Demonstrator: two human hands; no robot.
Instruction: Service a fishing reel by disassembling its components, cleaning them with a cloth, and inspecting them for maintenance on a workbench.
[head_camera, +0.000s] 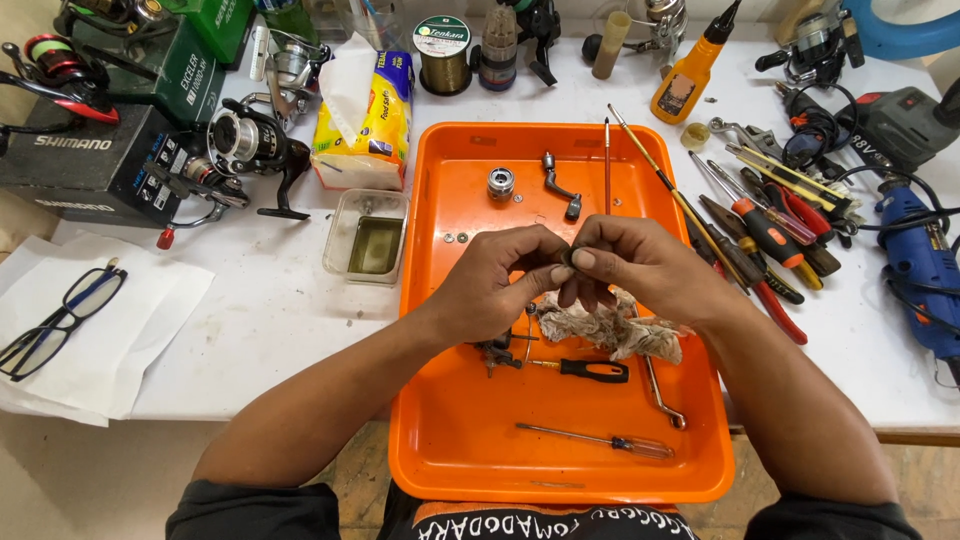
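Head view: over an orange tray (450, 440), the left hand (495, 285) and right hand (640, 265) meet fingertip to fingertip, both pinched shut on a small dark part (567, 258) — too small to identify. It sits between the thumbs at the tray's centre, with a soiled rag (610, 330) draped under the right hand at six o'clock. Judged from the grip, the work goes best held low over the tray, so anything dropped lands inside. A black-handled screwdriver (590, 371) lies near, at six o'clock — a metal crank handle (560, 186) at twelve.
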